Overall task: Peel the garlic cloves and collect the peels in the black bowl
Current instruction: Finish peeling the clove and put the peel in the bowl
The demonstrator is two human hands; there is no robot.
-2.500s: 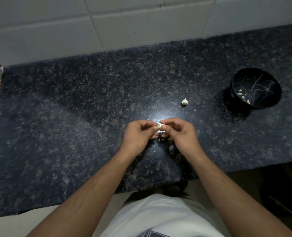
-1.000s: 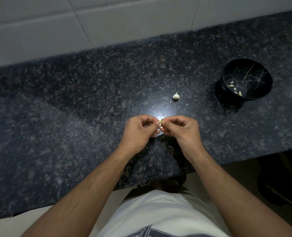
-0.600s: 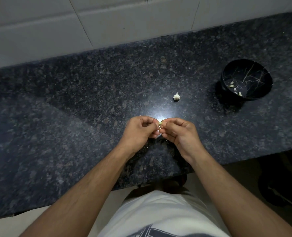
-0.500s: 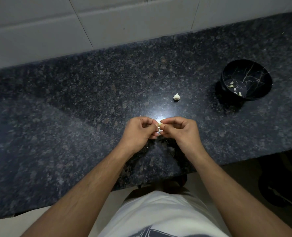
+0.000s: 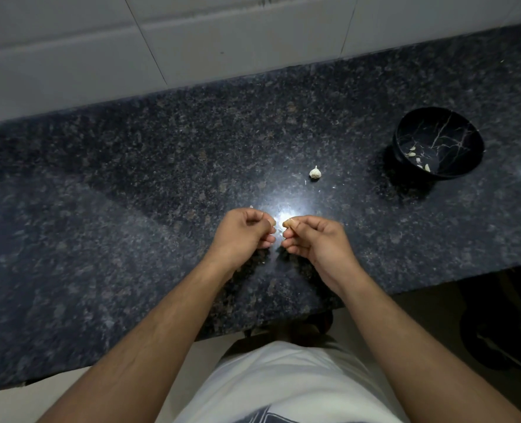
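Hands parted, garlic clove [image 5: 287, 222] at right hand [image 5: 312, 239] fingertips

hands drawn slightly apart, left hand [image 5: 244, 232], right hand [image 5: 313, 238], small gap between fingertips

- The desk [image 5: 131, 209] looks like polished dark granite, speckled grey and brown, glossy enough to throw back a bright glare spot.
- The black bowl [image 5: 454, 129] has a smooth, shiny finish, veined inside with thin pale marble-like lines.
- The garlic clove [image 5: 315, 172] wears a dry, papery, matt off-white skin.
- The wall tiles [image 5: 222, 41] are smooth, pale, faintly satin.
- The shirt [image 5: 292, 389] is soft white cloth, matt.
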